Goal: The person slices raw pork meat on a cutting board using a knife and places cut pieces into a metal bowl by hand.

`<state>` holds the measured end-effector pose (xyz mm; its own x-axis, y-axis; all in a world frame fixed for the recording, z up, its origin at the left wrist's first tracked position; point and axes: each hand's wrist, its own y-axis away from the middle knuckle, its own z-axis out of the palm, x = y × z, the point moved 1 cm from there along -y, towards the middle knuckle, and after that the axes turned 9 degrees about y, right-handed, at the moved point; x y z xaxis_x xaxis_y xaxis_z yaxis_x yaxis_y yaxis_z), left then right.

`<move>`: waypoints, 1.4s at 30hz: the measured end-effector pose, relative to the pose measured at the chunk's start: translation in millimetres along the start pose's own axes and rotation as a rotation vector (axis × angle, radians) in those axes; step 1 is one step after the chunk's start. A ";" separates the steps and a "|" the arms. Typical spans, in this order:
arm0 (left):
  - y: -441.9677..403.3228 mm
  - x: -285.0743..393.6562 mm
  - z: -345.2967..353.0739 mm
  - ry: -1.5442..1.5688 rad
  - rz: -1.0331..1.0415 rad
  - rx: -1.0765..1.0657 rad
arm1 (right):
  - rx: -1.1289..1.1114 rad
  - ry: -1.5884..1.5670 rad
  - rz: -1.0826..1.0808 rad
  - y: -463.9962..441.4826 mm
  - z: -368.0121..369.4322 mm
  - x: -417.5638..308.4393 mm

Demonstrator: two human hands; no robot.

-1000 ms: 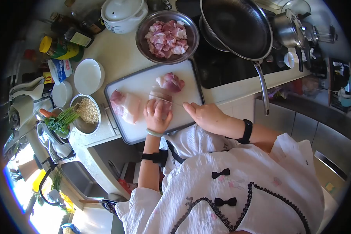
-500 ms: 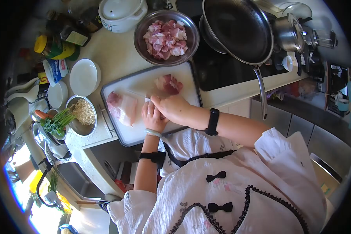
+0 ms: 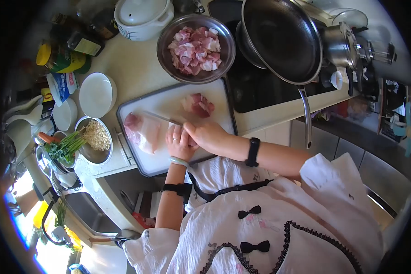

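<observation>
A white cutting board (image 3: 169, 98) with a dark rim bears raw meat. My right hand (image 3: 206, 136) is closed round the handle of a knife (image 3: 159, 117), its blade pointing left above the board. My left hand (image 3: 180, 142) rests on a piece of meat, fingers bent over it and mostly hiding it; the two hands touch. A larger slab of meat (image 3: 143, 132) lies on the left of the board. Near its top right is a smaller reddish piece (image 3: 198, 105). Beyond the board stands a steel bowl (image 3: 165, 59) with several cut chunks.
A frying pan (image 3: 283, 36) sits on the black stove at the right, its handle over the counter edge. A bowl of chopped pale pieces (image 3: 98, 137), greens (image 3: 68, 148) and white bowls (image 3: 98, 95) stand left. Behind are bottles and a white lidded pot (image 3: 144, 20).
My right hand has moved left beside my left hand, and the knife blade has swung to point left over the board. The view has shifted slightly.
</observation>
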<state>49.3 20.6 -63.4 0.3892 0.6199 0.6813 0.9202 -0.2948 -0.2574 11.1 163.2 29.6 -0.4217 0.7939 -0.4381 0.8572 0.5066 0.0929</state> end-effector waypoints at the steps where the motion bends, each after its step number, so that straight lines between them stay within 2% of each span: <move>1: -1.8 1.3 0.9 0.031 0.023 0.029 | -0.047 -0.018 0.061 9.5 -11.3 -0.1; 3: 0.7 1.4 0.0 0.061 0.023 0.036 | -0.235 -0.004 0.172 39.2 -20.8 2.7; 7: 3.0 2.6 2.6 0.069 0.056 0.000 | -0.267 0.096 0.159 62.1 -9.3 11.5; 10: -2.1 2.3 -2.4 0.025 0.035 0.031 | -0.200 0.031 0.069 12.2 2.0 5.3; 11: -2.8 2.1 -1.5 0.023 0.003 0.026 | -0.107 0.061 0.026 2.1 12.0 5.3; 12: -0.7 3.5 -2.1 0.028 -0.027 0.009 | -0.016 0.087 -0.004 -1.9 14.1 2.1; 14: -3.3 1.6 -2.6 0.010 0.014 0.014 | 0.008 0.068 -0.017 6.7 5.2 7.4; 16: -1.2 5.7 -3.4 0.064 -0.011 0.055 | -0.174 0.040 0.103 36.3 -8.8 9.8; 20: 1.9 4.0 -2.0 0.098 -0.015 -0.001 | -0.237 0.180 0.115 64.3 -2.8 17.8; 22: 0.9 4.6 -2.0 0.088 -0.004 -0.029 | -0.197 -0.016 0.081 22.9 1.6 10.2; 25: -1.0 3.5 -5.7 0.117 -0.041 -0.013 | -0.105 0.034 0.035 -18.1 -0.1 -4.0; 30: -1.5 3.8 -5.4 0.108 -0.010 0.011 | -0.234 0.034 0.048 31.5 2.2 15.3; 32: -0.8 4.8 -6.0 0.105 -0.008 0.010 | -0.119 0.054 0.109 60.0 10.5 25.6; 34: -4.5 6.7 -7.8 0.115 -0.019 -0.001 | -0.078 0.101 0.086 51.4 -0.3 19.6; 36: -5.8 6.0 -7.1 0.128 0.001 0.017 | -0.323 0.006 0.160 29.5 -5.9 14.0; 40: -16.5 14.1 -13.2 0.158 0.039 0.039 | -0.292 -0.076 0.164 2.5 -0.5 26.5; 42: -16.2 18.7 -18.1 0.160 0.047 0.052 | -0.094 -0.190 0.168 10.1 -4.9 41.5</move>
<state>40.9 23.8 -34.1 0.4238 0.4816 0.7671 0.9038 -0.2802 -0.3235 0.9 202.9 16.8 -0.2049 0.7968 -0.5685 0.8756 0.4088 0.2574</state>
